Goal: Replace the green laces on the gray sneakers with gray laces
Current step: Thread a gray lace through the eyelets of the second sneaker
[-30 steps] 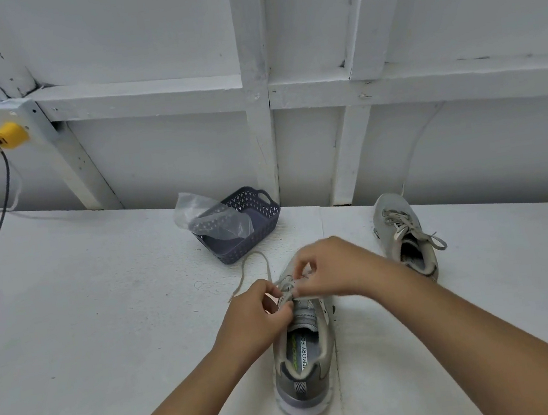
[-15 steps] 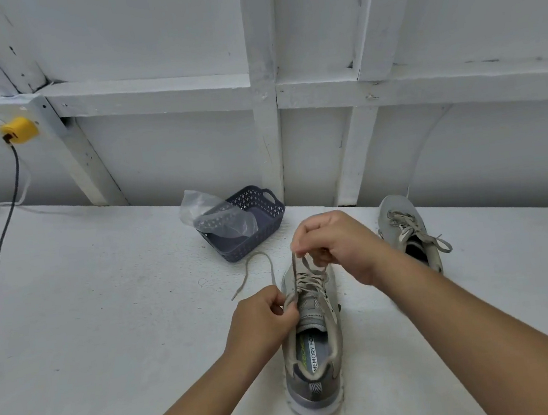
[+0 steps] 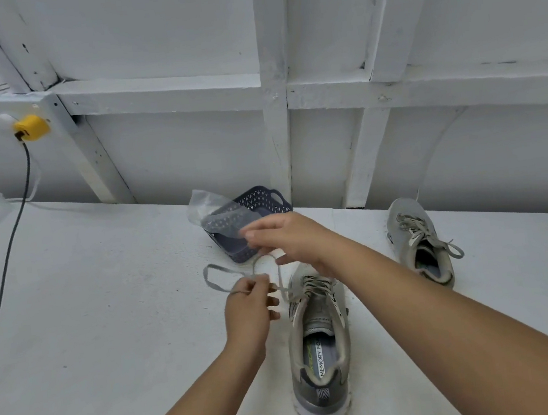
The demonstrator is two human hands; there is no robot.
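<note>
Head view is looking down on a white desk (image 3: 104, 297) where a gray sneaker (image 3: 319, 350) is standing with its heel toward the person and its toe pointing away. A gray lace (image 3: 218, 285) is running from the sneaker's upper eyelets out to the left, where its free part is lying in a loop on the desk. The left hand (image 3: 249, 308) is sitting just left of the sneaker's tongue, its grip pinching the lace between thumb and curled fingers. The right hand (image 3: 288, 240) is hovering above the sneaker's toe, its fingers stretched out to the left with the thumb below; a strand of the lace is passing up between fingers and thumb, but motion blur is hiding the contact, so I cannot tell whether that grip is pinching it or spread. A second gray sneaker (image 3: 420, 241), already laced in gray, is sitting well apart to the right, near the wall. A dark blue perforated basket (image 3: 265, 201) with a clear plastic bag (image 3: 211, 211) draped over its left rim is standing behind the hands. A yellow plug (image 3: 31, 127) with a dark cable (image 3: 8, 246) is hanging on the wall at far left.
</note>
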